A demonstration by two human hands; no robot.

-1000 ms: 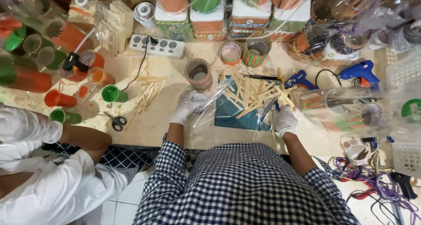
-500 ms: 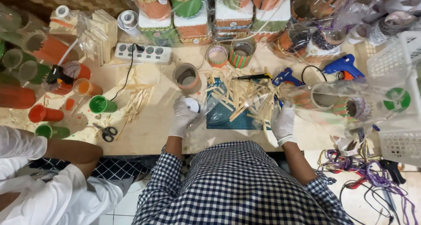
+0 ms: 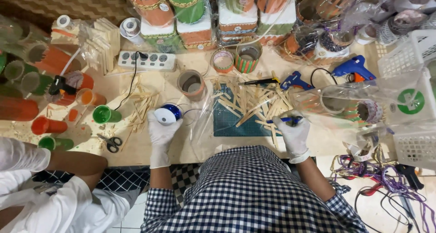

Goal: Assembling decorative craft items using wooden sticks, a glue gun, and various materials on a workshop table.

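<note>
The gloved left hand (image 3: 162, 132) is closed around a blue-and-white spool (image 3: 167, 114) held just above the counter (image 3: 136, 144), left of the green cutting mat (image 3: 234, 126). The gloved right hand (image 3: 293, 132) grips a blue pen-like tool (image 3: 282, 120) beside the scattered wooden sticks (image 3: 247, 103).

A pale wooden tabletop (image 3: 181, 144), speckled with paint at its left end, fills the middle of the view. Beyond its far left corner lies a brown woven zigzag-patterned surface (image 3: 54, 1). Near the bottom, white floor tiles (image 3: 136, 217) show beneath it. Light is even and bright.
</note>
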